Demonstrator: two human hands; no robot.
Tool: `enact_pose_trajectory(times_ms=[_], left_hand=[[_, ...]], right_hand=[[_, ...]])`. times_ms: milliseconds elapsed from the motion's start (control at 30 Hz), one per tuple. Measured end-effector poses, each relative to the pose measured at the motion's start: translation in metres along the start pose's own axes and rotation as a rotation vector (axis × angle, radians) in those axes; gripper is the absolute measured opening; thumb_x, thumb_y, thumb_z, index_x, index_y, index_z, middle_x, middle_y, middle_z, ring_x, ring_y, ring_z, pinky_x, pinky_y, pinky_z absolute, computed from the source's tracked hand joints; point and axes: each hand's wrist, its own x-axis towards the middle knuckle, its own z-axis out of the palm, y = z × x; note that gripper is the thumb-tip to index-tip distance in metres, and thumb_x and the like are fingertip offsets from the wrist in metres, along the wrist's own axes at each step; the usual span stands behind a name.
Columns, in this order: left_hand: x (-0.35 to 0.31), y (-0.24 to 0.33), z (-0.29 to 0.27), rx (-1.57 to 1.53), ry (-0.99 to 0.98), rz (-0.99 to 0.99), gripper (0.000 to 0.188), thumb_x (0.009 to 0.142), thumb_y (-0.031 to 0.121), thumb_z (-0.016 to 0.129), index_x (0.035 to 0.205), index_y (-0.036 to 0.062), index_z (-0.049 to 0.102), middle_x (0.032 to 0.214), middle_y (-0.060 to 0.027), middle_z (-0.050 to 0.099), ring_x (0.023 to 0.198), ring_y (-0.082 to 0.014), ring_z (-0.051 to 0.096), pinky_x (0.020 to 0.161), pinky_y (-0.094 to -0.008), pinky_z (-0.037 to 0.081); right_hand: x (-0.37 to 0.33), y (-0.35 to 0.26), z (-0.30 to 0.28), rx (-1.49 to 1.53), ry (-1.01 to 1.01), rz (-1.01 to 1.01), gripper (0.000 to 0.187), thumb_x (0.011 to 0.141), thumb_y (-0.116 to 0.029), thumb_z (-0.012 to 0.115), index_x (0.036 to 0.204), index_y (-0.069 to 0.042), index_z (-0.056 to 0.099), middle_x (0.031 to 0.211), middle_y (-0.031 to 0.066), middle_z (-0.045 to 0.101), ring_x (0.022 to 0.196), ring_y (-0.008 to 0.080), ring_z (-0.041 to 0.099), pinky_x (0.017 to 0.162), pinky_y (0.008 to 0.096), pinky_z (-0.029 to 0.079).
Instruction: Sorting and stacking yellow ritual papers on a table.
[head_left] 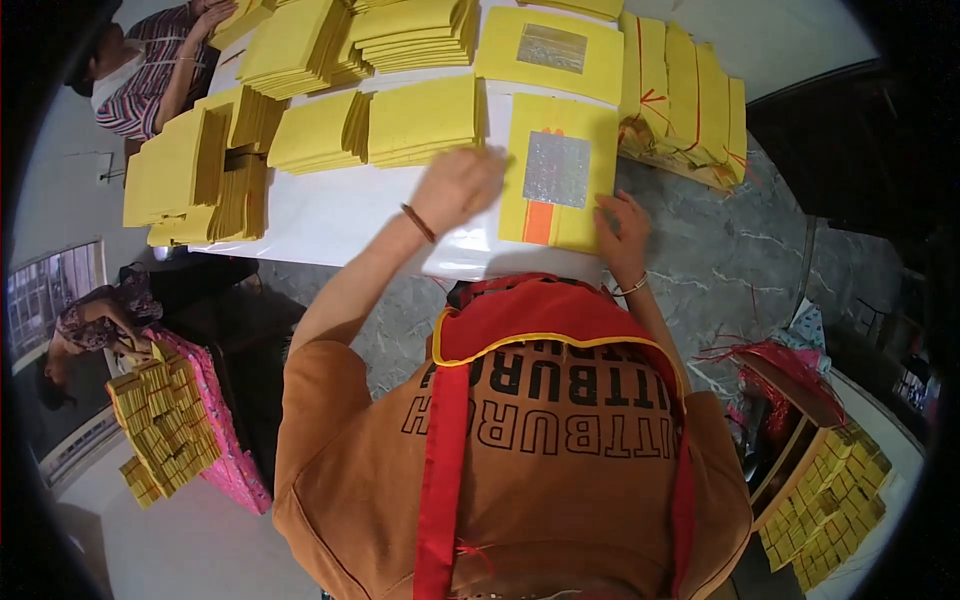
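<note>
A yellow paper sheet (604, 150) with a silver square (557, 170) and an orange strip (539, 222) lies in front of me, near the table's front edge. Whether it is one sheet or a stack, I cannot tell. My left hand (460, 188) is just left of it, knuckles up, its bent fingers smeared by motion at the sheet's left edge. Anything in those fingers is hidden. At the lower right edge of the sheet is my right hand (624, 228), its fingers apart and touching the paper.
Folded yellow paper stacks (424, 122) line the white table (345, 205). Beyond lies another silver-patched sheet (495, 50); red-tied bundles (682, 95) stand right. A person in a striped top (160, 65) works far left; another person (100, 315) is near a pink-edged pile (170, 420). More bundles (825, 500) lie lower right.
</note>
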Motion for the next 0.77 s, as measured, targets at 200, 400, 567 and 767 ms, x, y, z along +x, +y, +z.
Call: enact_pose_trajectory(times_ms=[200, 400, 567, 767], left_hand=[[-0.008, 0.041, 0.049, 0.04, 0.029, 0.272, 0.042, 0.072, 0.02, 0.064, 0.11, 0.0052, 0.052, 0.102, -0.0111, 0.053, 0.092, -0.0264, 0.049, 0.078, -0.0377, 0.04], [0.004, 0.028, 0.049, -0.141, -0.095, 0.175, 0.023, 0.078, 0.016, 0.061, 0.098, 0.0054, 0.06, 0.086, -0.0113, 0.059, 0.079, -0.0247, 0.056, 0.067, -0.0312, 0.046], [0.011, 0.025, 0.042, -0.473, -0.12, -0.152, 0.019, 0.085, 0.02, 0.053, 0.088, 0.0031, 0.062, 0.081, -0.0138, 0.062, 0.076, -0.0293, 0.058, 0.069, -0.0359, 0.047], [0.011, 0.024, 0.043, -0.542, -0.166, -0.289, 0.021, 0.085, 0.021, 0.053, 0.092, 0.0032, 0.063, 0.08, -0.0152, 0.063, 0.076, -0.0298, 0.059, 0.069, -0.0353, 0.047]], right_hand=[[-0.003, 0.001, 0.003, -0.089, -0.082, -0.043, 0.021, 0.073, -0.018, 0.061, 0.093, -0.013, 0.064, 0.105, 0.0, 0.058, 0.11, 0.0225, 0.047, 0.092, 0.0397, 0.03], [0.001, 0.006, 0.003, 0.136, -0.082, 0.032, 0.016, 0.078, -0.016, 0.056, 0.09, -0.008, 0.065, 0.101, 0.0061, 0.059, 0.104, 0.0236, 0.051, 0.09, 0.0362, 0.034], [0.006, 0.009, -0.002, 0.532, -0.089, 0.196, 0.029, 0.09, -0.016, 0.04, 0.087, 0.0, 0.064, 0.098, 0.0115, 0.06, 0.097, 0.0228, 0.053, 0.09, 0.0308, 0.037], [0.006, 0.007, -0.002, 0.603, -0.114, 0.236, 0.037, 0.094, -0.02, 0.033, 0.089, 0.001, 0.063, 0.101, 0.0104, 0.059, 0.1, 0.0212, 0.052, 0.092, 0.0308, 0.035]])
